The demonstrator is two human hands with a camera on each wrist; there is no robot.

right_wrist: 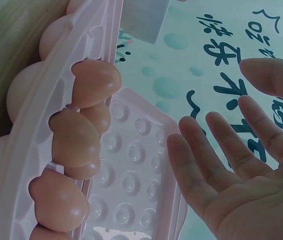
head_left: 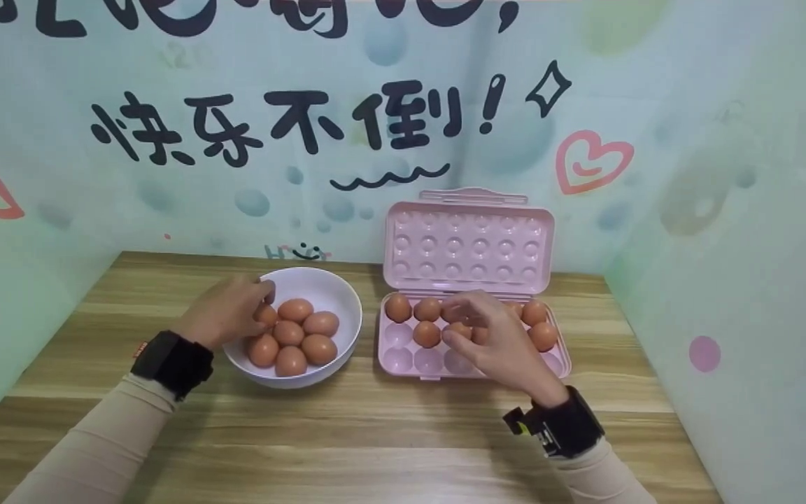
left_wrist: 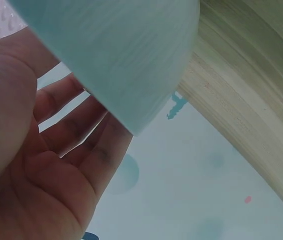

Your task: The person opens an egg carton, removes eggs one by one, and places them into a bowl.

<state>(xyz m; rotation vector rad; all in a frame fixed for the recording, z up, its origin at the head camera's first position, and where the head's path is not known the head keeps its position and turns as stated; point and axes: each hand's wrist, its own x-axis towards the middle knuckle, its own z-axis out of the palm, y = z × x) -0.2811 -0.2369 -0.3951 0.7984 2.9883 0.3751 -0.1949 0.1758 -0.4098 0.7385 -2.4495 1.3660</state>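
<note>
Nearest the viewer, two forearms in beige sleeves [head_left: 88, 448] enter from 7 and 5 o'clock, each wrist wearing a black strapped device; the right one carries a small label too blurred to read. The left hand [head_left: 224, 311] rests at the 9 o'clock rim of a white bowl [head_left: 336, 290] holding brown eggs [head_left: 294, 332], its fingers reaching over the rim toward the nearest egg — the head view does not show whether it is gripped, and in the left wrist view the fingers [left_wrist: 76, 125] lie loosely extended beside the bowl's outer wall, which hides their tips. The right hand [head_left: 490, 336] hovers above the pink egg tray [head_left: 403, 357], at 3 o'clock from the bowl; the head view shows fingers bent over the middle cells, covering some eggs, while the right wrist view shows the palm open, fingers [right_wrist: 201, 155] apart and holding nothing. Tray eggs fill the far row and part of the middle row; the near row's visible cells are bare. The hinged lid [head_left: 469, 241] stands upright at 12 o'clock, its dimpled inner face toward the viewer. Farthest, the backdrop [head_left: 165, 203] bears black handwritten characters 快乐不倒! [head_left: 277, 126] — a line above is cut off by the frame edge — with a pink heart [head_left: 592, 161] at 2 o'clock and a small, partly hidden mark behind the bowl, illegible.
</note>
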